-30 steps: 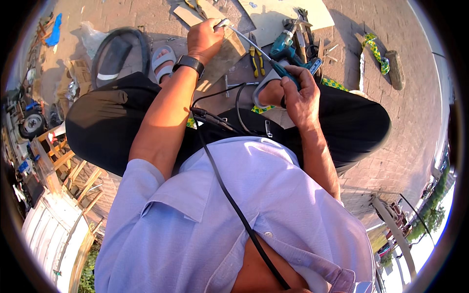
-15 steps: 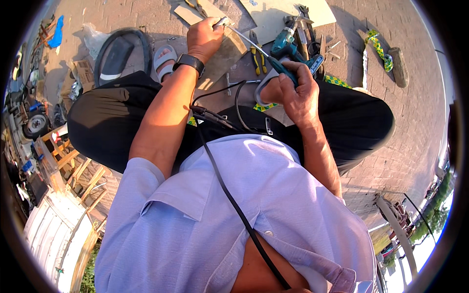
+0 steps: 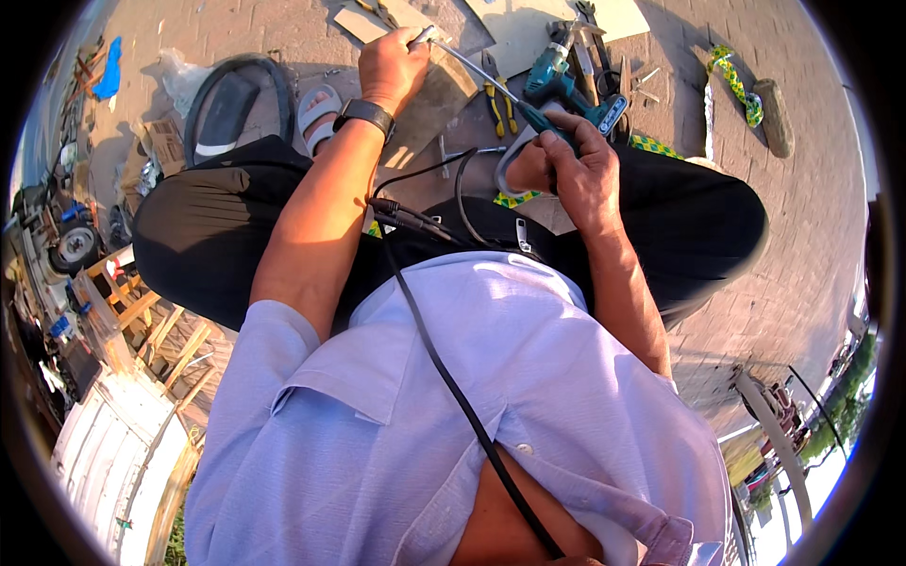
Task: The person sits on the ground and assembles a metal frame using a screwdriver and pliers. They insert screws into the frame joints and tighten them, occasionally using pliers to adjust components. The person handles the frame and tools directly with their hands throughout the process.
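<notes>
My left hand (image 3: 392, 74) is closed round a small silver metal piece (image 3: 424, 36), whose exact kind I cannot make out. A screwdriver (image 3: 538, 120) with a dark teal handle is gripped in my right hand (image 3: 587, 174). Its long shaft slants up and left, and the tip meets or nearly meets the metal piece; the contact is too small to tell. Beneath both hands lies a wooden board (image 3: 444, 92). Yellow-and-black pliers (image 3: 494, 106) rest on the paving just beyond the shaft.
A teal cordless drill (image 3: 550, 75) lies past my right hand. Near my feet is a T-shaped metal tool (image 3: 445, 156). At left sits a black rubber ring (image 3: 191, 118); at right, a stone (image 3: 774, 118) beside yellow-green patterned strap (image 3: 731, 80). A black cable (image 3: 425, 344) crosses my shirt.
My right hand and the screwdriver have shifted very slightly right. The left hand keeps its hold on the metal piece, moved only slightly. The view has tilted a little.
</notes>
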Demonstrator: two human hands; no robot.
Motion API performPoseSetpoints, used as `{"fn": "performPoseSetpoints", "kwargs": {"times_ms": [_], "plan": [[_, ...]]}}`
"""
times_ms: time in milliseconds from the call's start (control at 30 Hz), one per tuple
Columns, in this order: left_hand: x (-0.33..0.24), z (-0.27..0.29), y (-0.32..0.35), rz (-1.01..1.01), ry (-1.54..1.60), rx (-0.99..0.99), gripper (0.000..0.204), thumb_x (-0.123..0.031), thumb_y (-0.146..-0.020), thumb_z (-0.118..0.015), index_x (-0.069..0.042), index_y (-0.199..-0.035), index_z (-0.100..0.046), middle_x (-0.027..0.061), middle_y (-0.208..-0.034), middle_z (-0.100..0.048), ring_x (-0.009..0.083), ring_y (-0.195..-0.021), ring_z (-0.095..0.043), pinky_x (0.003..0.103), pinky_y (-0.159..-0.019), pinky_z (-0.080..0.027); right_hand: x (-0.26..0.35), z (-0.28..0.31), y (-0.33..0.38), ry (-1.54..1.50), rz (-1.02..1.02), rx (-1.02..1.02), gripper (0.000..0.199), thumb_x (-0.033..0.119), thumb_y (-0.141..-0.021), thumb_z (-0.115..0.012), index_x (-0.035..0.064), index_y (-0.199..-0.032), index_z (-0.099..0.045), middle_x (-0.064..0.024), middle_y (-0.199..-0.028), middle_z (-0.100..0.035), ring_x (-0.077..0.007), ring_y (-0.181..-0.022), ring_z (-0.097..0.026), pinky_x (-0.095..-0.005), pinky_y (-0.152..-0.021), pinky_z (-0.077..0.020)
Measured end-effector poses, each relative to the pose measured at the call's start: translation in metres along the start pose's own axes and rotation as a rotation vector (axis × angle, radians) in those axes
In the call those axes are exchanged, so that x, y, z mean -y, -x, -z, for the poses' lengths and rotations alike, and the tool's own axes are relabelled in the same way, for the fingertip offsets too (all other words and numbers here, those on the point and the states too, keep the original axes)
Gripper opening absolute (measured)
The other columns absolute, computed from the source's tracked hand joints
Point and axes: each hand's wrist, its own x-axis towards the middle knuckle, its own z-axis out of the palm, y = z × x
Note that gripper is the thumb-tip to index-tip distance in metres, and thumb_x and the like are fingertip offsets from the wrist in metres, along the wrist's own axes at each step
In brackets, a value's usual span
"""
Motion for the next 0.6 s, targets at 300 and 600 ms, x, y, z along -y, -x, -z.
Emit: {"fn": "performPoseSetpoints", "kwargs": {"times_ms": [300,600], "plan": [[-0.002,-0.003,0.003,-0.018,0.016,-0.028,0.030,-0.032,-0.089,-0.071,-0.011,-0.109,-0.077,0.0154,-0.093,-0.075,0.0314,-0.086,-0.074,0.037,-0.076,-0.056,-0.021,-0.004,0.005,0.366,0.216,-0.146,0.029,0.018,-0.094,-0.073,-0.0010,-0.112,-0.060,-0.0109,-0.079,-0.063,-0.0177,-0.067,-0.063,-0.0287,-0.067,-0.0503],[-0.002,-0.005,0.008,-0.028,-0.004,-0.044,0.030,-0.033,-0.089,-0.072,-0.012,-0.110,-0.077,0.0159,-0.093,-0.075,0.0319,-0.086,-0.074,0.038,-0.076,-0.056,0.002,0.010,0.002,-0.607,-0.528,0.022,0.037,0.032,-0.106,-0.056,-0.0031,-0.095,-0.060,-0.0113,-0.075,-0.061,-0.0148,-0.056,-0.053,-0.0278,-0.052,-0.0393]]}}
